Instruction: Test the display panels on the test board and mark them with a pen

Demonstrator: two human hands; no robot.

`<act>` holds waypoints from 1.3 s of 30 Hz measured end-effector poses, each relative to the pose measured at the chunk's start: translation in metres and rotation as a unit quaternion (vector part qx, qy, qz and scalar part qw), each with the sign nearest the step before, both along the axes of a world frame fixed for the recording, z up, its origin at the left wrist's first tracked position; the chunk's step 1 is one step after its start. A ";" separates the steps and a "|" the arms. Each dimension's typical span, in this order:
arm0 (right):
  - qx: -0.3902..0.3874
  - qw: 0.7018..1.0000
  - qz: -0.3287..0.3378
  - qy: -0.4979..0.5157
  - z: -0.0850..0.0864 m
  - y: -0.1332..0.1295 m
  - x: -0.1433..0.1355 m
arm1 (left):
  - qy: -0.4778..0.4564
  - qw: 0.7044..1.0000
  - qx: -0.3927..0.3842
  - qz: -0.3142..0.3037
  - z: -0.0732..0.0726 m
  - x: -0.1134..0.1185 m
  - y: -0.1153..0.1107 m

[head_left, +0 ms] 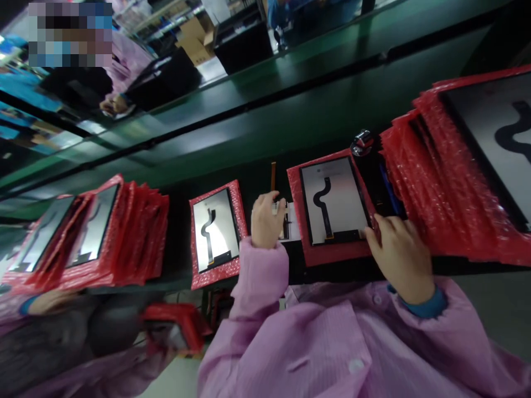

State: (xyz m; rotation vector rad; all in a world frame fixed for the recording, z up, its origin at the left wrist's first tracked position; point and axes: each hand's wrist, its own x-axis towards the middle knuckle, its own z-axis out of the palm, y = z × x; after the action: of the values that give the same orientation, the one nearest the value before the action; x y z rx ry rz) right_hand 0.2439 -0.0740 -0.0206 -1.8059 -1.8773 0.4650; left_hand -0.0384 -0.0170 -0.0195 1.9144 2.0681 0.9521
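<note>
1. We see the display panel [346,193] right of centre on the bench, lying flat with its grey back up and a dark, wavy ribbon cable [324,210] along it
2. Beneath the panel we find a red wrap sheet [317,256], showing as a border around it
3. Our right hand [398,249] is partly open, thumb apart from the forefinger, with the thumb at the panel's near right corner; we cannot tell whether it grips anything
4. Our left hand [267,218] is loosely curled left of the panel, over a small pale piece [293,224]; we cannot tell whether it has hold of it
5. Just beyond our left hand we see a thin orange strip [272,176]
6. Beyond the panel's far right corner we see a shiny metal object [362,142], and to its right, nearer us, a blue item [390,190] beside the red-wrapped right stack [431,193], topped by another panel
7. Left of our left hand we see a second panel [222,221] on red wrap, and farther left a red-wrapped left stack [143,232]
8. At the near left we see a co-worker's hand [56,301]; on the far side, black bins [243,44] and cardboard boxes [194,41]
</note>
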 end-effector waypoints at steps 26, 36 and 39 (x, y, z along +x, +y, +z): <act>0.016 0.963 0.249 -0.101 -0.010 0.109 -0.066 | -0.414 0.903 0.094 -0.057 -0.020 -0.035 0.061; -0.002 0.964 0.258 -0.060 -0.021 0.109 -0.064 | -0.343 0.930 0.096 -0.094 -0.017 -0.030 0.055; 0.012 0.968 0.248 -0.036 -0.018 0.107 -0.068 | -0.323 0.938 0.098 -0.084 -0.014 -0.028 0.053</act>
State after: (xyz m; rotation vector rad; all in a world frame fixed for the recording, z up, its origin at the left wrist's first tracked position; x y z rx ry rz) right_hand 0.1758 0.0330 -0.0384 -1.3382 -2.3781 0.5467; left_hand -0.0663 0.0359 -0.0336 1.5252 1.4507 1.5308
